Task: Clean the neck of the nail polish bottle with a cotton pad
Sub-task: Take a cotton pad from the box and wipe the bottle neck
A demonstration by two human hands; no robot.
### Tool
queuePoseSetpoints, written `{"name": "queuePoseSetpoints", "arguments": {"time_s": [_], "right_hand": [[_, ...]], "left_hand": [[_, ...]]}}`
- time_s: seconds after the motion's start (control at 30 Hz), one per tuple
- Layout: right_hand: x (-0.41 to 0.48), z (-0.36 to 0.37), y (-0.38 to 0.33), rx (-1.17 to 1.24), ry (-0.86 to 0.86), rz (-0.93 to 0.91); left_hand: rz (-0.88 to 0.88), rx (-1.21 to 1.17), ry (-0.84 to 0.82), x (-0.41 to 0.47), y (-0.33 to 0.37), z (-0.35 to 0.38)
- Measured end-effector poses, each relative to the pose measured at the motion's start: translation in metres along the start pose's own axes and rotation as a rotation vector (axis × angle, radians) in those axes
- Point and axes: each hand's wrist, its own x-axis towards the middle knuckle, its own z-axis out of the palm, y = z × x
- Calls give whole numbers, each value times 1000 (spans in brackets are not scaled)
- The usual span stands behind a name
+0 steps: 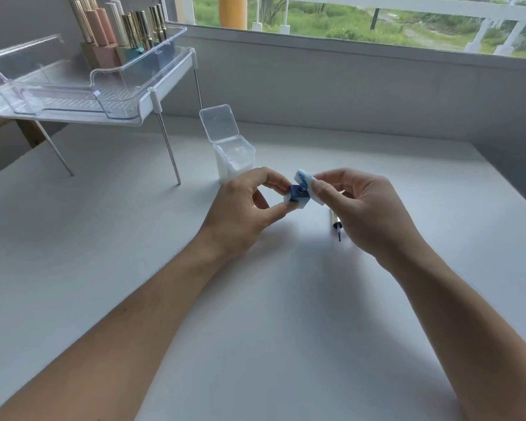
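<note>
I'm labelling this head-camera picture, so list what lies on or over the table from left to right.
Clear organizer tray on its stand → open cotton pad box → left hand → blue nail polish bottle → brush cap lying on the table → right hand, holding the cotton pad at the bottle's neck.

No readable text, labels, brands or numbers anywhere; bottles on rack too blurred.

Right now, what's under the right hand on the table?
A brush cap lies on the table, its dark brush tip poking out below the right hand. The hand covers its upper end. That hand pinches a blue-stained cotton pad.
</note>
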Motion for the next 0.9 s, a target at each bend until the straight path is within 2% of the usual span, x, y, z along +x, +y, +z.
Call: {"name": "queuePoseSetpoints", "arguments": {"time_s": [0.6,0.9], "right_hand": [[1,-1,-1,61,-38,89],[3,-5,-3,82,24,84]], "left_hand": [[-43,-14,59,1,1,-2],[-59,-25,40,0,2,-2]]}}
